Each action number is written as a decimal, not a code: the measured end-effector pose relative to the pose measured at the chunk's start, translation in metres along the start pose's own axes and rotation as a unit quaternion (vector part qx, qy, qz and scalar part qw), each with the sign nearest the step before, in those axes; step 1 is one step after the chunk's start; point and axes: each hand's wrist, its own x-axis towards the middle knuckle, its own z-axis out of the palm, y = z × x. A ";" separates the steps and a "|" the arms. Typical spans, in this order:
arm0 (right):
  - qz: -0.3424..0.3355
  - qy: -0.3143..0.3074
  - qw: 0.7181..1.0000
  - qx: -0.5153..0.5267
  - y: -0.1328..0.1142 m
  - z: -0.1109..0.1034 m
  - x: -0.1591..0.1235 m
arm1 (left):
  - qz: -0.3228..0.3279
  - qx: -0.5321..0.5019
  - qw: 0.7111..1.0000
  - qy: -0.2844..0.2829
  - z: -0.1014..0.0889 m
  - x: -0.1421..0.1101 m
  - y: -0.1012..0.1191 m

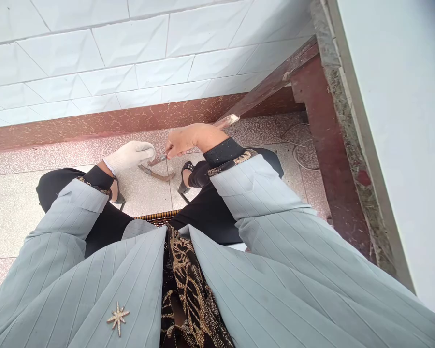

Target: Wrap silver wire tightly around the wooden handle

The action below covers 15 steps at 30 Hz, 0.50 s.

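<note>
My left hand [130, 155] wears a white knitted glove. Its fingers are closed in a pinch, and what lies in them, if anything, is too small to make out. My bare right hand [189, 139] pinches a short rusty-brown piece with a grey coiled part [160, 158]. This piece points toward the gloved fingertips; whether they touch it I cannot tell. Below the hands, a curved brown bar with a ribbed end [157, 175] appears to lie on the tiled floor between my feet.
A white tiled wall [130, 48] with a red-brown skirting [105, 118] runs ahead. On the right stand a dark red frame [322, 125] and a slanting bar with a pale end [228, 121]. A thin cable [299, 159] lies on the floor. Under me shows a woven seat edge [159, 216].
</note>
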 end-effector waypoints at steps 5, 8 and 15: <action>-0.033 -0.092 0.993 0.070 -0.017 -0.002 -0.017 | -0.005 -0.024 0.999 0.021 -0.005 -0.001 0.002; -0.055 -0.098 0.988 0.108 -0.015 -0.008 -0.022 | -0.004 -0.054 0.998 0.040 -0.008 -0.001 0.001; -0.242 0.104 0.911 0.317 0.002 -0.012 -0.021 | 0.009 -0.169 0.984 0.057 0.000 0.007 -0.013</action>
